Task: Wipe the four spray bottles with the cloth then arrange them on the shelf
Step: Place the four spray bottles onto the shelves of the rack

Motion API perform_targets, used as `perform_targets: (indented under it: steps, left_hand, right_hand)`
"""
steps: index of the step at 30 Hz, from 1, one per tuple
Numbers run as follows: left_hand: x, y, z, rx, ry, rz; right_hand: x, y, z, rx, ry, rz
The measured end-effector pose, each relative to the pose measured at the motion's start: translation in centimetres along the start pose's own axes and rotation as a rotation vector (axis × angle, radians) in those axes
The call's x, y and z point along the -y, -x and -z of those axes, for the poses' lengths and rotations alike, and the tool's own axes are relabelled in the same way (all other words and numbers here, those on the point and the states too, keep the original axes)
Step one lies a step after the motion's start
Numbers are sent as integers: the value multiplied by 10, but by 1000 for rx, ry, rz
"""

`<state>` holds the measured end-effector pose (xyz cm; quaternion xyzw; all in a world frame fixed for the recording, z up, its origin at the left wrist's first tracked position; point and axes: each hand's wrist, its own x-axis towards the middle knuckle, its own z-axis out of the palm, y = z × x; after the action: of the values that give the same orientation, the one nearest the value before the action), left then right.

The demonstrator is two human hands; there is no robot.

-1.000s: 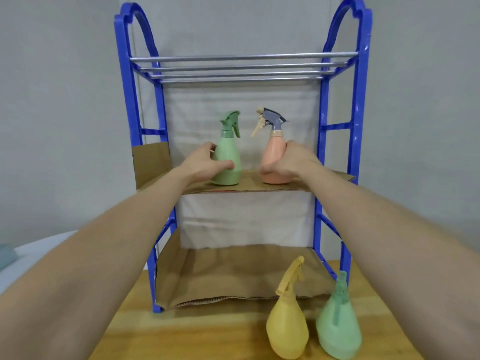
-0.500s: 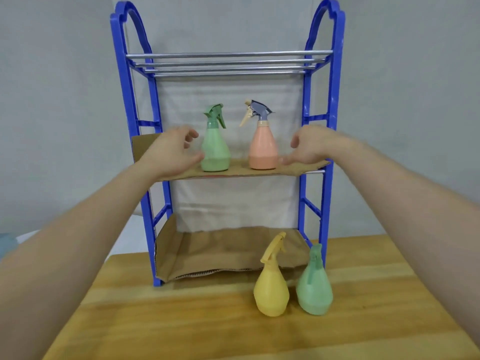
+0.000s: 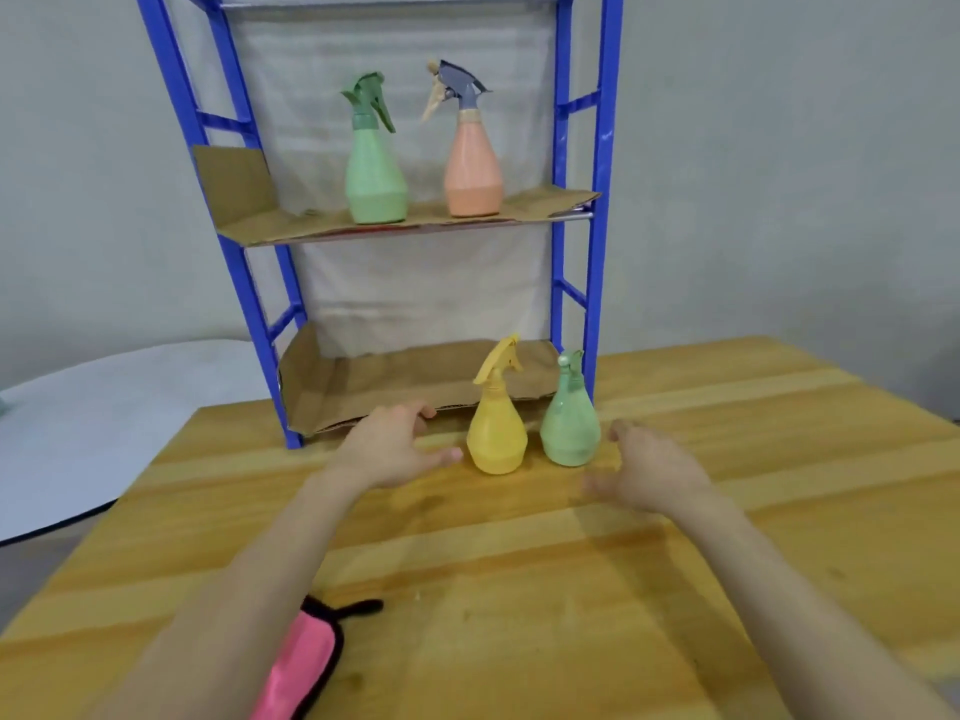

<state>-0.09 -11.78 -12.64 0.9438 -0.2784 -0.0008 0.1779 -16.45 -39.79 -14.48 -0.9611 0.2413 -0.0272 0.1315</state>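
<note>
Wooden table (image 3: 675, 563): both hands dropped from shelf (image 3: 597, 148), empty.

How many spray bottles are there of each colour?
Green: 2, one on the shelf and one on the table
Peach: 1, on the shelf
Yellow: 1, on the table
Total: 4 spray bottles

Bare wooden table (image 3: 519, 589) lies open at the frame's centre; ahead of my hands, the yellow pear-shaped spray bottle (image 3: 496, 433) and green one (image 3: 570, 426) block the blue rack's cardboard-lined bottom shelf (image 3: 395, 389).
</note>
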Motion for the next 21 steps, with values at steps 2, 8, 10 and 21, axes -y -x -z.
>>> perform_targets:
  steps: [2, 8, 10, 21]
  left_hand:
    - [-11, -8, -33, -23, 141, 59]
    - [-47, -45, -89, -118, 332, 167]
    - [-55, -51, -97, -138, 334, 171]
    - [-6, -68, -1, -295, 370, 152]
  right_hand:
    - [-2, -10, -20, -46, -128, -38]
    - [10, -54, -48, -170, -360, -52]
    - [12, -64, -54, -169, -403, -70]
    - [72, -95, -13, -349, -410, 76]
